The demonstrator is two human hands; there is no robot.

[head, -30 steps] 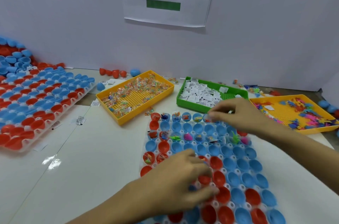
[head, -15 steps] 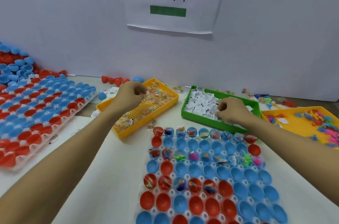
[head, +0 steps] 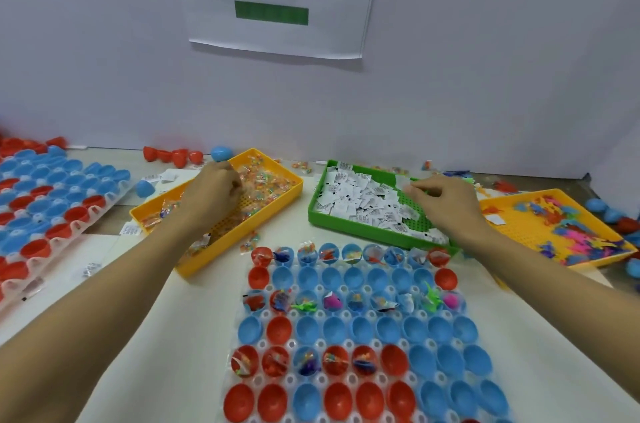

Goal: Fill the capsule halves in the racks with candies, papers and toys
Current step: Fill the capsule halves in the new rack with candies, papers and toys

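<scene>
A clear rack of blue and red capsule halves lies in front of me; three of its rows hold candies, papers and toys, the others are empty. My left hand reaches into the yellow candy tray, its fingers curled down into the wrapped candies. Over the green tray my right hand pinches among the small white papers with thumb and fingertips. A second yellow tray at the right holds colourful toys.
A second rack full of capsule halves lies at the left edge. Loose red halves and a blue one sit by the back wall, more at the far right. Stray papers and candies lie between the trays.
Both hands left the rack. The left went from its near rows to the candy tray, the right from its far row to the paper tray, and both stay there now.
</scene>
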